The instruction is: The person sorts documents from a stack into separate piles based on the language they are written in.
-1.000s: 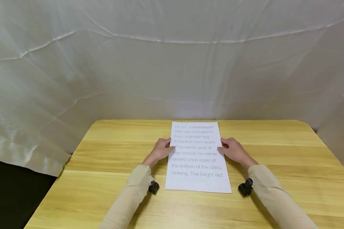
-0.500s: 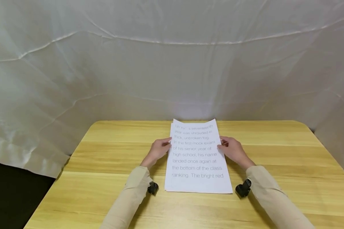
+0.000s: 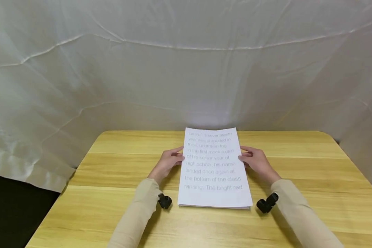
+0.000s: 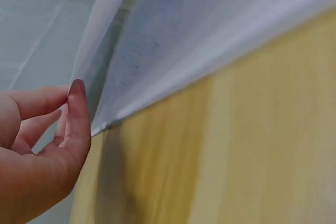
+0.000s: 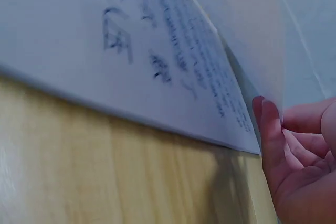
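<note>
A white printed sheet [image 3: 213, 168] with lines of large English text spans the space between both hands. My left hand [image 3: 167, 162] pinches its left edge between thumb and fingers, while my right hand [image 3: 256, 161] pinches the right edge at about the same height. Both wrist views show this raised sheet [image 5: 252, 35] standing apart from more white paper [image 5: 79, 51] underneath. Dark writing shows on that lower paper in the right wrist view. In the head view the upper sheet covers nearly all of it, leaving a thin strip at the near edge.
The wooden table [image 3: 111, 206] has its far edge right behind the paper's top. A pale fabric sheet [image 3: 186, 86] hangs behind and at both sides. A small black camera [image 3: 165, 200] is worn at the left wrist, another black camera [image 3: 267, 203] at the right.
The upper sheet has risen off the paper below; its top corners curled up first, and now the whole sheet sits higher. The hands have moved slightly outward with its edges.
</note>
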Demonstrator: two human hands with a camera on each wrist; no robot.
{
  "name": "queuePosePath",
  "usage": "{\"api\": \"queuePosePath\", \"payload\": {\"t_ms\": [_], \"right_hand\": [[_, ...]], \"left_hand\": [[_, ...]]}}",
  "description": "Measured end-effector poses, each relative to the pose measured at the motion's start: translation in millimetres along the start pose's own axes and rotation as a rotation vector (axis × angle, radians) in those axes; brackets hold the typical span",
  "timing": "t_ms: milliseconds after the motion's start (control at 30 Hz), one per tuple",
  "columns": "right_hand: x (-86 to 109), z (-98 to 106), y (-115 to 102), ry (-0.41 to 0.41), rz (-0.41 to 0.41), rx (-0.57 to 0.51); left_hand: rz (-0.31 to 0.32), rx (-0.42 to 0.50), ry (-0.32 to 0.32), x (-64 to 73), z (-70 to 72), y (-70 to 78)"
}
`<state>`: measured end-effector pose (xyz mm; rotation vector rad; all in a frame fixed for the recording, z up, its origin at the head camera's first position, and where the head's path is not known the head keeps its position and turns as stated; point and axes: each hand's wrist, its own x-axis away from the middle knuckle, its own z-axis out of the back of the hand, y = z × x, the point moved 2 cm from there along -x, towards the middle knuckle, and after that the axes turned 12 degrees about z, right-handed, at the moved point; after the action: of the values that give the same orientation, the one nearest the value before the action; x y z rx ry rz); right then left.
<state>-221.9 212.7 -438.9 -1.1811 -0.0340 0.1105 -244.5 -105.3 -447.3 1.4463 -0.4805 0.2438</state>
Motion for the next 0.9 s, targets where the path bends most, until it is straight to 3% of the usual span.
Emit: {"api": "queuePosePath", "payload": {"t_ms": [100,233,900], "right_hand": [[2.2,3.9,-3.0,0.005,-0.019,-0.062],[4.7,6.8,-5.2,0.006,-0.025,-0.125],[7.3,2.5,-12.8,-0.032,0.006,-0.147]], "left_hand": [[0.055,0.129,-0.034,0.4,2.3,1.7],[0.084,0.185,-0.038,1.8,4.1,3.1],[0.066,0.148,-0.022,6.0,16.8,3.7]]}}
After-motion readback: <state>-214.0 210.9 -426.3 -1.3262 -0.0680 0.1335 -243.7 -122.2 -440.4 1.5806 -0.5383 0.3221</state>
